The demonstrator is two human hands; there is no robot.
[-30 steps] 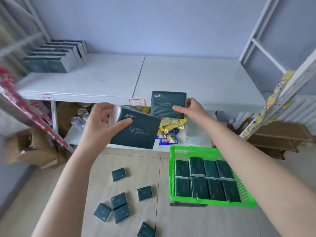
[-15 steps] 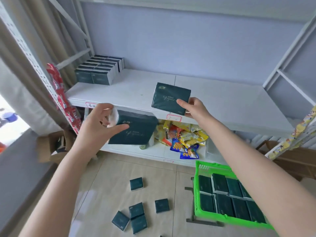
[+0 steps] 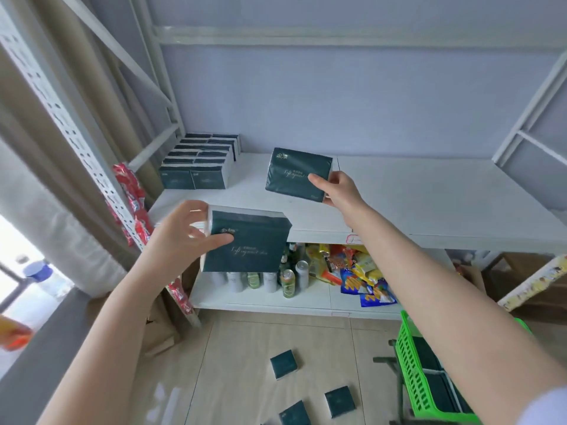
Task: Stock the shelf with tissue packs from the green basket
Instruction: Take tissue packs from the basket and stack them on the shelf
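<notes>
1. Tissue pack in dark green soft plastic wrap [image 3: 299,174], pinched at its near right corner by the right hand [image 3: 339,190]: thumb on the printed face, other fingers hidden behind; held tilted above the flat white shelf board [image 3: 414,204], seemingly clear of it, ready to be laid down.
2. Second dark green tissue pack [image 3: 245,242], gripped at its white left end by the left hand [image 3: 184,231], thumb across the front and fingers curled round the end; lower and nearer than the right hand's pack, in front of the shelf's front edge, probably waiting its turn.
3. One pack per hand, presumably to halve the trips from the basket.
4. Beyond the left hand, in the shelf's far corner: neat block of stacked dark green packs [image 3: 199,162], likely the block to be extended next.
5. Under the right forearm: bright green slatted plastic basket [image 3: 411,372], more dark packs inside, so stocking judged only partly done.
6. Below and between the forearms: small loose dark green packs [image 3: 283,364] on the pale tiled floor [image 3: 233,378], outside the basket.
7. Beneath both hands, on the white lower shelf [image 3: 306,302]: upright drink cans [image 3: 288,282] and bright snack bags [image 3: 365,271], no part of this job.
8. Risk, as a judgement: soft wrap sagging or slipping from a corner pinch before touchdown
</notes>
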